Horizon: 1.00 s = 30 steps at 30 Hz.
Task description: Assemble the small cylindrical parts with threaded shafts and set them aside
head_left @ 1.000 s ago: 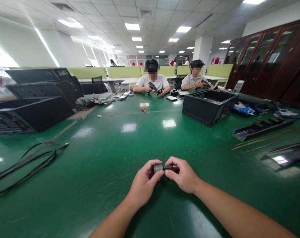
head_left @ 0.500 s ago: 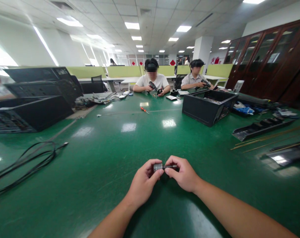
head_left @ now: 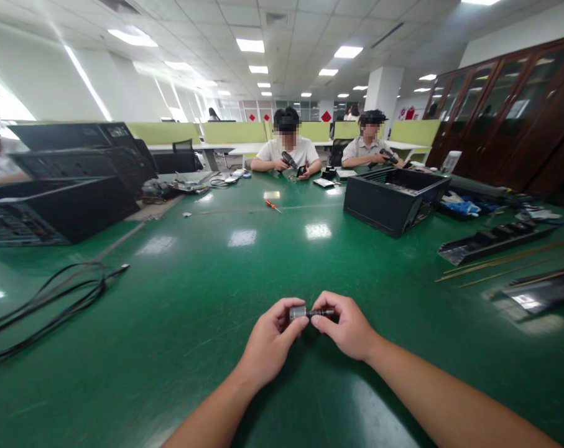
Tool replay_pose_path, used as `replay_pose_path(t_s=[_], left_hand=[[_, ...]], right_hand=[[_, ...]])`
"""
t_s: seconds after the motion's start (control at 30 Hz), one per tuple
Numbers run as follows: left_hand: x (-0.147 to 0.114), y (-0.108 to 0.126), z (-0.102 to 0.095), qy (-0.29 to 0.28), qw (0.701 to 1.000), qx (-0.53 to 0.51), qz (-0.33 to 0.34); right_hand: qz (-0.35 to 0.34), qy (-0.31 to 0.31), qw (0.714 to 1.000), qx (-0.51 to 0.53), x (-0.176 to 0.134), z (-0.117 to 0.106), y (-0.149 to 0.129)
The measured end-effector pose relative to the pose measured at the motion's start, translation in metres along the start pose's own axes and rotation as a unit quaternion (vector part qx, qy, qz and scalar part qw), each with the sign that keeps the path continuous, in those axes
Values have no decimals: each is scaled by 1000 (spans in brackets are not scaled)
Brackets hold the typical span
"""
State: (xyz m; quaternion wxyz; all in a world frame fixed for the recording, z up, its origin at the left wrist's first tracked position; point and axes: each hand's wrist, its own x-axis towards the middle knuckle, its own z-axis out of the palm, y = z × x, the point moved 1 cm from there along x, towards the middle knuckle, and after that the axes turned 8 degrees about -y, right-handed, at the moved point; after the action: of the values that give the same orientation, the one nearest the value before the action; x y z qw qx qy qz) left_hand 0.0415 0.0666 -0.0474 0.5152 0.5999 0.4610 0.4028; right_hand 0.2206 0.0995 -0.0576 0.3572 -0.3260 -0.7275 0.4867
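Observation:
In the head view, low in the middle, I hold a small silver-grey metal cylinder with a thin, dark, ribbed shaft [head_left: 298,313] coming out of its right end. My left hand [head_left: 271,341] is closed round the cylinder, thumb in front and fingers behind. The fingers of my right hand [head_left: 346,326] pinch the ribbed shaft just beside it. The piece lies roughly level, a little above the green table [head_left: 207,292]. My fingers hide part of the cylinder and of the shaft.
A black computer case [head_left: 393,199] stands to the right, another case [head_left: 90,208] at left. A black cable [head_left: 88,292] lies left, an orange screwdriver [head_left: 271,204] farther back. Thin brass-coloured rods [head_left: 491,261] lie right. Across the table, two people [head_left: 286,149] hold power drills.
My view has shifted very slightly. Both hands keep the same grip on the cylinder and shaft, with hardly any visible movement.

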Motion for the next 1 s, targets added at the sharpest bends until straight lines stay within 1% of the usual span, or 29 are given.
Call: replay_pose_path(t_s=[0.27,0.77,1.0], left_hand=[[-1,3,1,-7,1000,-6,-12],[0,3,0,-4,1000,-15,-19],[0,4,-1,18,1000,-9,-21]], right_hand=[[-15,12,999,-29,-2,1,-2],[-18,18,999,-30,-3,0,-5],[-16,18,999,-25,-3,0,-6]])
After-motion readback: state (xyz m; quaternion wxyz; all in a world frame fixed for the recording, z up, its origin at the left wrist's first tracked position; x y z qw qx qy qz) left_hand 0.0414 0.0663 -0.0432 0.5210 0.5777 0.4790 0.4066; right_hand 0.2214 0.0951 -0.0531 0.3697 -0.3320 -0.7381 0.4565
